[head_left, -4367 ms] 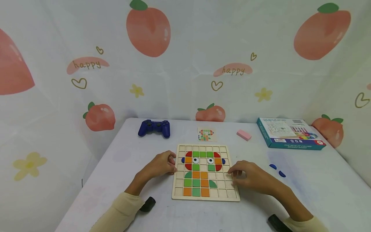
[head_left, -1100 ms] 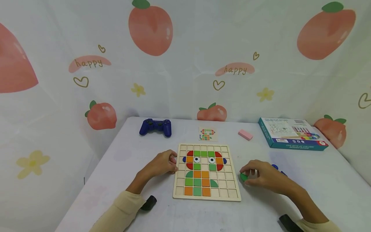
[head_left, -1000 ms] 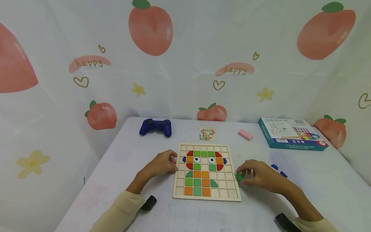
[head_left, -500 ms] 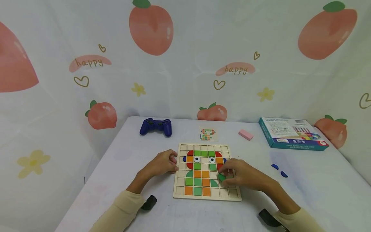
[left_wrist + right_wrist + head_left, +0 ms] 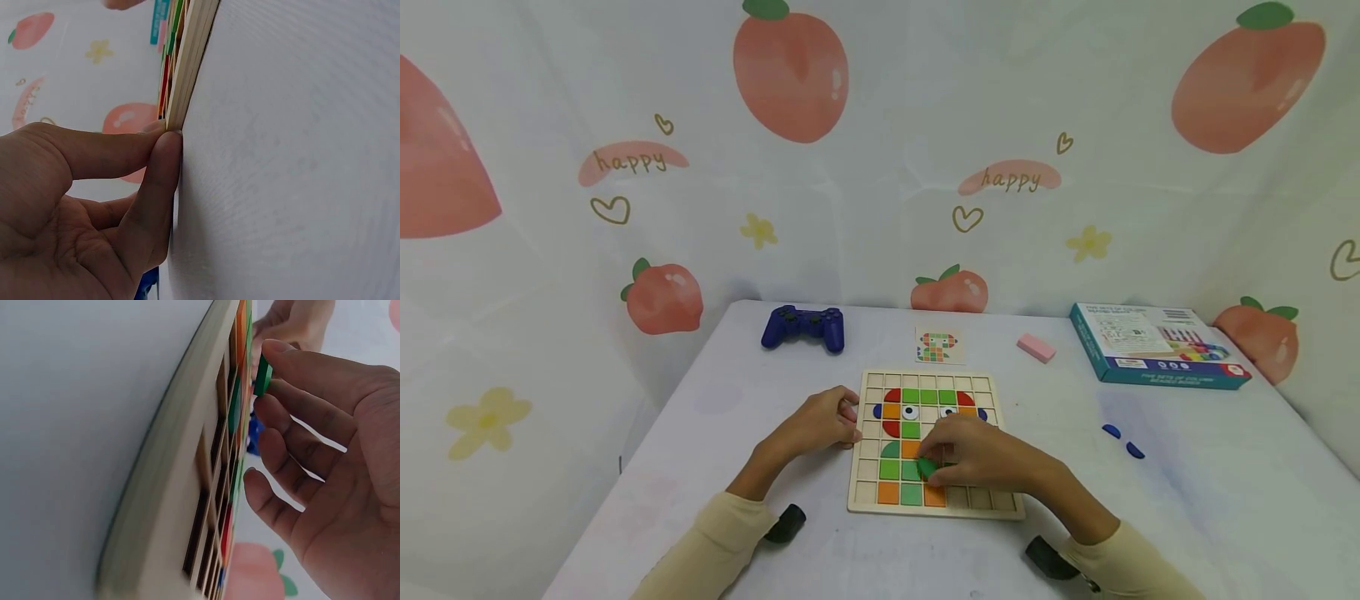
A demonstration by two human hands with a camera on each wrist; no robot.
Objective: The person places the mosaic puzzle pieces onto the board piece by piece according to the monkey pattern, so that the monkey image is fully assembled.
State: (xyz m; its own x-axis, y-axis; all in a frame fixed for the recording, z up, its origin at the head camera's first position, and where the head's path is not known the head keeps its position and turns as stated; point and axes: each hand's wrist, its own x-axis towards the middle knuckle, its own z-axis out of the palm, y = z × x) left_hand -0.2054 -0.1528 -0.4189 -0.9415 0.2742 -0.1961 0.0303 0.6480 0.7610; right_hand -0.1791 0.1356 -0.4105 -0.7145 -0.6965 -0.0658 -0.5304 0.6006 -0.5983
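Note:
A wooden grid board (image 5: 936, 514) lies on the white table, with orange, green, red and blue pieces and two eye pieces set in its cells. My left hand (image 5: 816, 423) pinches the board's left edge; in the left wrist view, thumb and finger meet at the board's rim (image 5: 190, 69). Over the lower middle of the board, my right hand (image 5: 981, 454) holds a green piece (image 5: 928, 467) between thumb and fingertips. The right wrist view shows this green piece (image 5: 263, 376) edge-on, just above the grid surface. The right hand hides several cells on the board's right side.
Behind the board lies a pattern card (image 5: 940, 345), with a pink block (image 5: 1036, 347) to its right. A blue game controller (image 5: 803, 327) sits at back left, a flat box (image 5: 1157, 346) at back right. Two blue half-round pieces (image 5: 1111, 431) lie on the right.
My right hand has picked up the green piece and carried it left from beside the board to over its lower middle. The left hand has stayed at the board's edge.

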